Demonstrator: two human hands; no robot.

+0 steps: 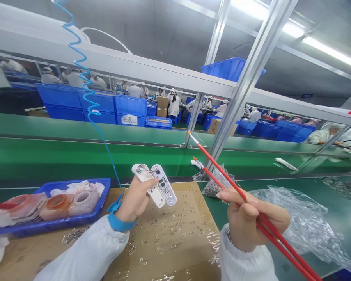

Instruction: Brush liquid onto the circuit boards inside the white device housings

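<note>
My left hand (136, 199) is closed around an opened white plastic device (155, 183), its two halves spread so the circuit board and thin wires show. A blue wrist strap (118, 220) with a coiled blue cord (84, 86) sits on that wrist. My right hand (248, 218) is closed on two thin red-handled brushes (222, 171), their tips pointing up and left, a little to the right of the device. Both hands hover above a brown board (169, 242) strewn with several small metal clips.
A blue tray (101, 207) with tape rolls sits at the left. A small bag of metal parts (212, 187) and clear plastic wrap (304, 218) lie at the right. Green conveyor belts (46, 156) run behind, past a slanted metal post (242, 89). Workers and blue bins fill the background.
</note>
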